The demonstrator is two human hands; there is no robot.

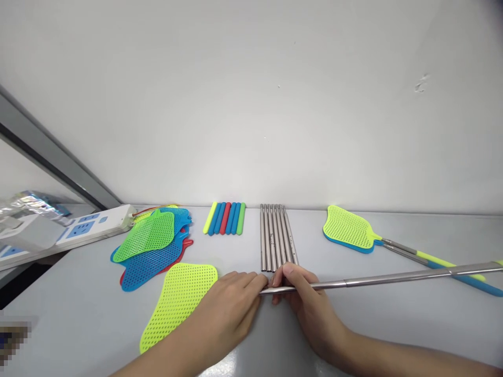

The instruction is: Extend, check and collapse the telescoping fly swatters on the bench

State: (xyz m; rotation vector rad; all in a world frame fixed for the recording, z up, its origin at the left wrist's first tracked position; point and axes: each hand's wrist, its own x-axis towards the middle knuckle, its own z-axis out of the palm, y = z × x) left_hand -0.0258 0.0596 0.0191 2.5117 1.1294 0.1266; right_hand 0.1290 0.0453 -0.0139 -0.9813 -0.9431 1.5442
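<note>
Gripped btwn thumb & fingers of R hand (pixel 304 298) is the telescopic metal rod (pixel 377 280), held just in from its near end. By L hand (pixel 239 298), fingers curled closed, the lime mesh swatter head (pixel 184 293) is held at its narrow end, right where the rod end is met. Neck is hidden under the fingers, so whether rod & head are joined yet can't be told.

Step in hand, as judged: fitting of head to rod. For the next move, neck & rod end should be kept in line, w/ rod steadied by R hand and a firm straight push given by L; sideways bending is best avoided, and seating checked.

Looks: rod is shiny, silver, extended, w/ visible steps btwn sections; it's slanted slightly up to the right above the grey table (pixel 393 322), seen crossing in front of the handles of 2 assembled swatters (pixel 349 228). Lime tip (pixel 501 262) at its far end is cut off by frame edge, prob. a handle grip. Head is flat, perforated all over, broad edge pointed away, partly covered by L forearm.

Nearby, pile of swatter heads (pixel 151 267) is seen at left, row of coloured handle grips (pixel 225 219) & row of metal rods (pixel 274 238) by the wall.
</note>
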